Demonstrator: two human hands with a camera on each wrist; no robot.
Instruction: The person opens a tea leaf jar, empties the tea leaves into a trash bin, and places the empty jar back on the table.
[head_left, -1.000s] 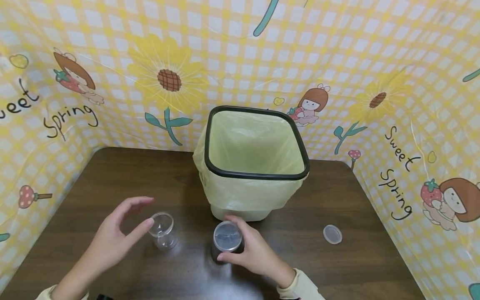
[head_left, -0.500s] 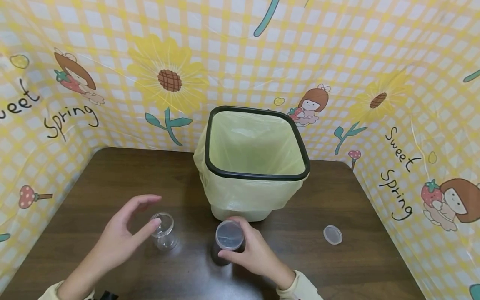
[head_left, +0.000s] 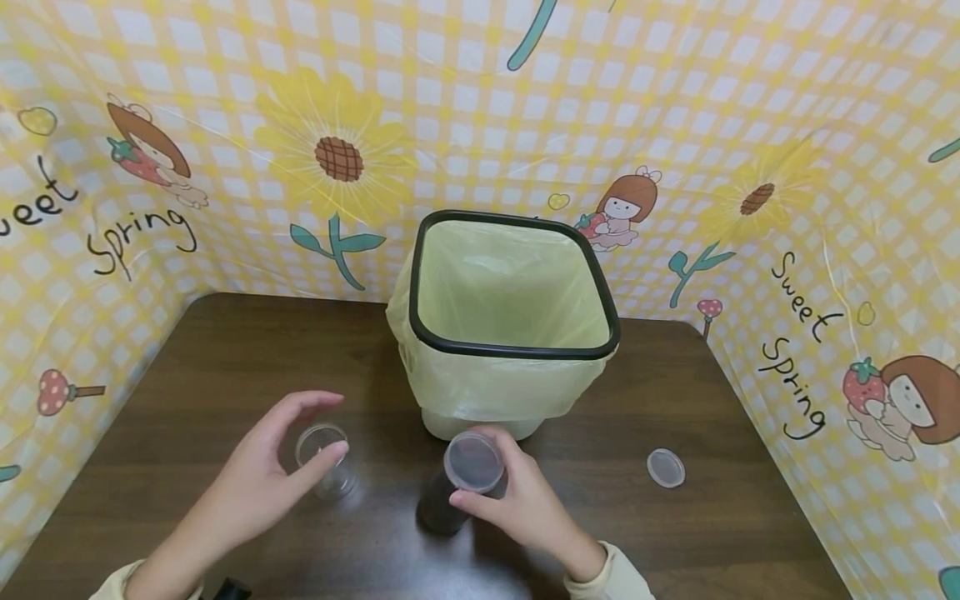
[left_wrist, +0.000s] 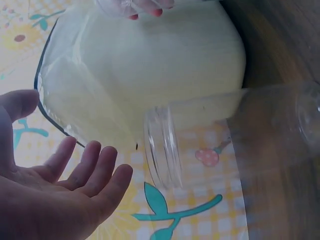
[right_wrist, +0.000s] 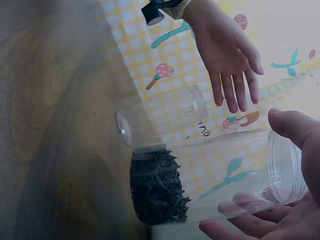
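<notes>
My right hand (head_left: 525,504) grips a clear jar (head_left: 441,507) near its rim, thumb on one side and fingers on the other. Black, ragged-looking stuff (right_wrist: 157,187) fills the bottom part of that jar in the right wrist view. A second clear jar (left_wrist: 205,140), with nothing seen inside, stands upright on the table to the left. My left hand (head_left: 258,479) hovers beside this jar's mouth with loosely bent fingers. The left wrist view shows a gap between those fingers and the jar.
Behind the hands stands a bin (head_left: 515,350) with a black rim and a pale yellow liner. A round translucent lid (head_left: 665,468) lies on the brown table (head_left: 600,533) at the right. Yellow checked cloth (head_left: 480,125) hangs around the back and sides.
My right hand has raised the jar with the black contents slightly, and its top has shifted right. My left hand has moved right, closer around the mouth of the other jar.
</notes>
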